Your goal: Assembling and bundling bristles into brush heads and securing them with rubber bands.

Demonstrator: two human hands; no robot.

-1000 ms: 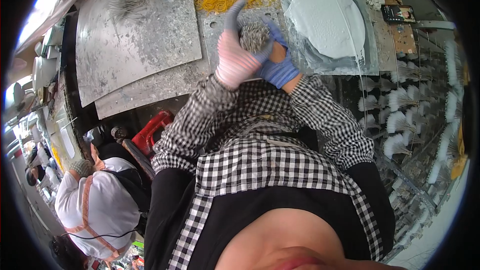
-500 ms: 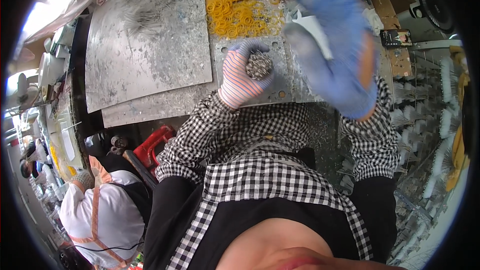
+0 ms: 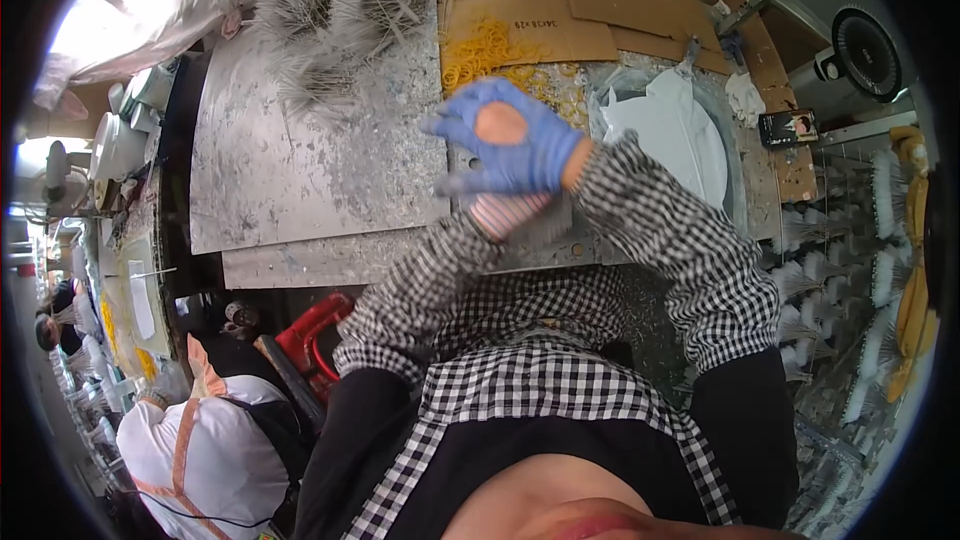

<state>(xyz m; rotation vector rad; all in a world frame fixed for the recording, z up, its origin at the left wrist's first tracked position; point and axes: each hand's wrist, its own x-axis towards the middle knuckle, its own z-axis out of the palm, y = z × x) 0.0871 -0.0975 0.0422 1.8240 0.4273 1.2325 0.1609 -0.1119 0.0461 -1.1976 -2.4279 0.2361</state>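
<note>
right hand (image 3: 508, 145) swung from paste (image 3: 690, 130) to over left hand (image 3: 506, 212), fingers spread; left's hidden, couldn't tell. work looked two-handed again.

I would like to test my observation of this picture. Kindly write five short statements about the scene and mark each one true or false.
1. The right hand wears a blue glove with an opening that shows skin. True.
2. The left hand is bare and fully visible. False: it wears a striped glove, and the right hand hides part of it.
3. The yellow bands lie beyond the hands, on the far part of the table. True.
4. The phone lies to the left of the white paste. False: it lies to the right of the paste.
5. The fan is white. False: it is black.
</note>
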